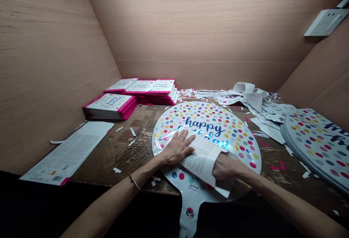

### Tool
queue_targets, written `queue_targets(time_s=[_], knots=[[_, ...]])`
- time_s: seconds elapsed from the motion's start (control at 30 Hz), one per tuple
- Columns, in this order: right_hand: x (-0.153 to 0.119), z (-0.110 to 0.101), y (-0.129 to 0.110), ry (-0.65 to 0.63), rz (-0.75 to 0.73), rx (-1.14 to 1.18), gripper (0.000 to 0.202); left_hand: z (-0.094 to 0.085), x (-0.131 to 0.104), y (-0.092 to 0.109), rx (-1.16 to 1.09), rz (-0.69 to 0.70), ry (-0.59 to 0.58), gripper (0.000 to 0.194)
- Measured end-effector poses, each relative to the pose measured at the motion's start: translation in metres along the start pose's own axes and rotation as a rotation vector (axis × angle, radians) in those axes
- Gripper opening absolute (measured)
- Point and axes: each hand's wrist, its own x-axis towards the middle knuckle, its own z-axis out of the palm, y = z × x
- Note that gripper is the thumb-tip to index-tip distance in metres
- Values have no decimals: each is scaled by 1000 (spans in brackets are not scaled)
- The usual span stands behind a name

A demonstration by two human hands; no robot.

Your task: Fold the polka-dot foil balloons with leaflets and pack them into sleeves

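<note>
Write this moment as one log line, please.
left hand: on packet; right hand: partly inside packet; under packet: balloon; at left: stacked packets

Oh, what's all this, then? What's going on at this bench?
Someone's left hand presses flat on a white printed sleeve, while their right hand reaches into its open end. The sleeve lies on a flat, dotted "happy birthday" balloon. Pink-edged packets are stacked at the left; more dotted balloons lie at the right.

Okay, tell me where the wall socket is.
In the head view, the wall socket is at the upper right, on the right wooden panel, above the stacked round balloons.
</note>
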Motion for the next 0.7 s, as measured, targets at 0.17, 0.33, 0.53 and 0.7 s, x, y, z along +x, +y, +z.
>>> queue_targets(time_s=[0.17, 0.33, 0.53, 0.7], knots=[[-75, -27, -4, -23, -5, -51, 41, 7, 3, 6, 137, 54, 66, 68], [-116, -28, -2, 406, 189, -112, 33, 4, 28, 47, 260, 260, 111, 49], [-112, 3, 19, 438, 286, -123, 28, 18, 47, 103, 200, 326, 11, 72], [-129, 5, 34, 513, 356, 3, 25, 27, 43, 113, 206, 288, 38, 81]])
